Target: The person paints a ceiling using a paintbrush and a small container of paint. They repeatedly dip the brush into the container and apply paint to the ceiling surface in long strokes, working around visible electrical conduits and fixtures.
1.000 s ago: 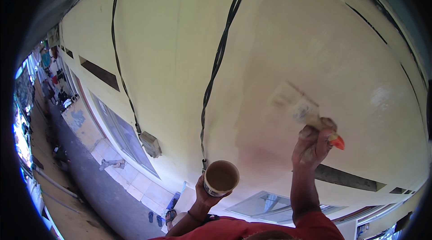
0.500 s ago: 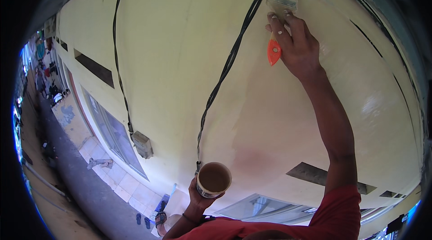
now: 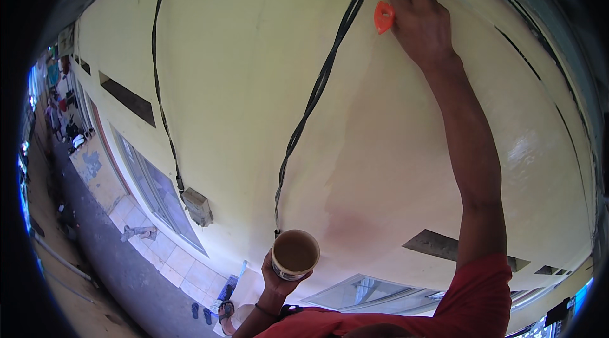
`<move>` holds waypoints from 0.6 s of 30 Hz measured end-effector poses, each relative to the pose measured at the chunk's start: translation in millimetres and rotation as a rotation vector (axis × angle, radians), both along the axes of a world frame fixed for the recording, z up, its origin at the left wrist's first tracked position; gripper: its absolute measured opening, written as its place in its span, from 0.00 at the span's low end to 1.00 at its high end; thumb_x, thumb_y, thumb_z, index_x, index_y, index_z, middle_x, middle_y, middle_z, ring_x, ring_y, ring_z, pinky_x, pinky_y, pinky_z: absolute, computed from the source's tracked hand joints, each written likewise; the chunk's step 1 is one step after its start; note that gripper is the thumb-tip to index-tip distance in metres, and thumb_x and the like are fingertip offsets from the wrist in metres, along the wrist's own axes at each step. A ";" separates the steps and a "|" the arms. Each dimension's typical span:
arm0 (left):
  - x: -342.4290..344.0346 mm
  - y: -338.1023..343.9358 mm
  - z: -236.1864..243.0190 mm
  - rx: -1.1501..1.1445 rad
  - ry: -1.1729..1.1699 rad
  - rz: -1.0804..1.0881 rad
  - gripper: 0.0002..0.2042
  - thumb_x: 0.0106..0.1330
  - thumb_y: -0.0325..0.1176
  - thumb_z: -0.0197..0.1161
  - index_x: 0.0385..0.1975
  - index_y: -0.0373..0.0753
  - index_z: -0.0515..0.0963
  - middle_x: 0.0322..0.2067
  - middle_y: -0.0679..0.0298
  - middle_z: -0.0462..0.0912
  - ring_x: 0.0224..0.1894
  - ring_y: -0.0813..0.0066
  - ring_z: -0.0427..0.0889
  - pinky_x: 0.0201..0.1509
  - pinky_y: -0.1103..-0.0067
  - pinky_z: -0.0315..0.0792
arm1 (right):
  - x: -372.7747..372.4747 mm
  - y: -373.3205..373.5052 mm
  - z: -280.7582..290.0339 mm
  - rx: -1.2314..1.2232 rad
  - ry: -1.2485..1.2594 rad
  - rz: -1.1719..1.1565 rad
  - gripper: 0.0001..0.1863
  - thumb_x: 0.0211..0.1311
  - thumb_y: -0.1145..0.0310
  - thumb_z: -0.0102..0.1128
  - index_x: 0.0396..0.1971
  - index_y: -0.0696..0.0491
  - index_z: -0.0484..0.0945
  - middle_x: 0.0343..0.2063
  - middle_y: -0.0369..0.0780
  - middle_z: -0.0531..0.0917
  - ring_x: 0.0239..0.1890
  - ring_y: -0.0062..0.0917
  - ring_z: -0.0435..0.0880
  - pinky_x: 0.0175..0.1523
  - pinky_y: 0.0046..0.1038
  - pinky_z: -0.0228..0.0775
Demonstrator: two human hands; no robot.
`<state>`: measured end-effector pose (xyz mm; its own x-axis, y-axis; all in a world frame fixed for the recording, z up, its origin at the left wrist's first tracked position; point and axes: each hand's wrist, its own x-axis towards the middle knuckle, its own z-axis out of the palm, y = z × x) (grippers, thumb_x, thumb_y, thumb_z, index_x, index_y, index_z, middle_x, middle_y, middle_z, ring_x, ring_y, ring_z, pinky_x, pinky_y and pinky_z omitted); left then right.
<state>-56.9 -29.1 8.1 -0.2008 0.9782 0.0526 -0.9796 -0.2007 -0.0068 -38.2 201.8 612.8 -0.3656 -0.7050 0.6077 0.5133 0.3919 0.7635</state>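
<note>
High on a pale yellow wall (image 3: 247, 65), my right hand (image 3: 422, 24) grips a flat paintbrush by its handle, whose tail end is an orange tip (image 3: 384, 16). The bristles are mostly cut off by the top of the picture. Low and near my body, my left hand (image 3: 277, 279) is closed round a round paint tub (image 3: 295, 254) with a pale rim, partly filled with brownish liquid. A damp-looking, slightly darker patch (image 3: 380, 154) covers the wall below the brush.
Twisted black cables (image 3: 323, 78) run down the wall just left of the brush. Another black cable (image 3: 156, 65) leads to a small grey box (image 3: 197, 207). Dark slots (image 3: 127, 98) and windows (image 3: 158, 186) break the wall. Sandals (image 3: 202, 312) lie on the ground below.
My right hand has moved the brush upward along the wall, toward the cables at the top. The tub in my left hand has shifted only slightly left.
</note>
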 end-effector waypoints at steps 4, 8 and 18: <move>-0.3 4.5 -4.6 0.020 -0.008 -0.014 0.33 0.76 0.63 0.55 0.77 0.56 0.72 0.76 0.58 0.73 0.78 0.48 0.72 0.66 0.35 0.75 | 8.1 -8.5 -21.1 -0.137 -0.104 -0.012 0.22 0.63 0.66 0.81 0.56 0.50 0.86 0.45 0.36 0.80 0.40 0.30 0.92 0.39 0.29 0.90; -0.6 6.2 -1.8 0.023 -0.017 -0.029 0.32 0.79 0.62 0.51 0.77 0.56 0.71 0.75 0.58 0.73 0.78 0.48 0.72 0.66 0.35 0.76 | 18.6 -21.7 -69.7 -0.183 -0.258 -0.021 0.22 0.65 0.65 0.80 0.56 0.54 0.85 0.47 0.40 0.80 0.40 0.31 0.91 0.42 0.31 0.91; 0.6 -2.9 0.9 -0.056 -0.004 0.002 0.31 0.79 0.62 0.49 0.75 0.55 0.74 0.74 0.59 0.75 0.75 0.49 0.75 0.64 0.38 0.76 | 62.3 -46.8 -253.1 -0.217 -0.776 -0.052 0.18 0.70 0.65 0.74 0.49 0.64 0.84 0.40 0.48 0.82 0.30 0.27 0.88 0.37 0.29 0.87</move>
